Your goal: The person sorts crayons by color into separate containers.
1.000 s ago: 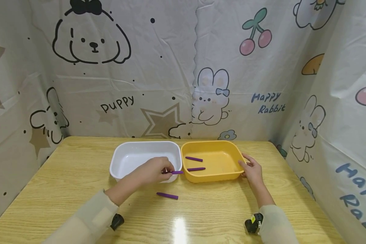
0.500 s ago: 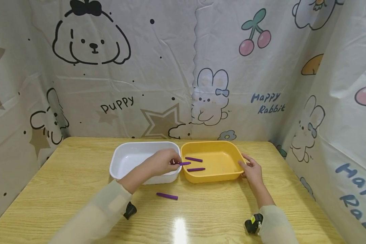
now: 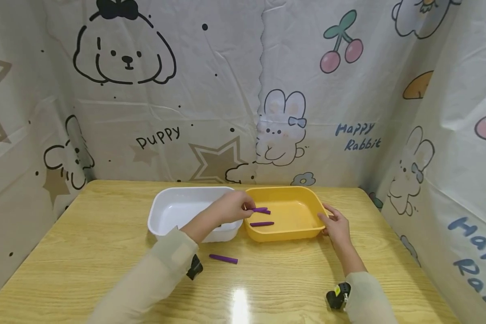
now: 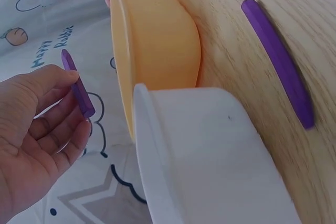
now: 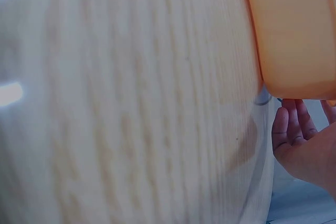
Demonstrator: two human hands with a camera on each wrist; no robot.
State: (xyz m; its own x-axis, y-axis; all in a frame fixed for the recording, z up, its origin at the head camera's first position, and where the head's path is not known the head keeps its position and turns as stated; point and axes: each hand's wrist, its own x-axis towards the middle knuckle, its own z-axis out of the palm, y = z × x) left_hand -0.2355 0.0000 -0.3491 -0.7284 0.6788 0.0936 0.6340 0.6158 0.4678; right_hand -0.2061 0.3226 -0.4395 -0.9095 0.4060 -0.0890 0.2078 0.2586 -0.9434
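My left hand [image 3: 231, 208] pinches a purple crayon [image 4: 80, 87] between thumb and fingers, over the left end of the yellow bin [image 3: 287, 234]. From the head view, its tip overlaps a crayon lying in that bin. Another purple crayon [image 3: 262, 223] lies nearer the bin's front wall. At the bin's right end, my right hand [image 3: 337, 228] holds the rim, thumb on top and fingers against the outside wall [image 5: 302, 35]. One more purple crayon [image 3: 223, 258] lies on the table in front of the bins.
A white bin [image 3: 222, 236] stands left of the yellow one, close against it, under my left forearm. Both are on a wood-grain table [image 3: 283, 279]. A printed curtain [image 3: 214, 99] hangs behind the table and along its sides.
My left hand has carried the pinched crayon from above the white bin rightward and away from me, over the yellow bin. My right hand stays on the rim.
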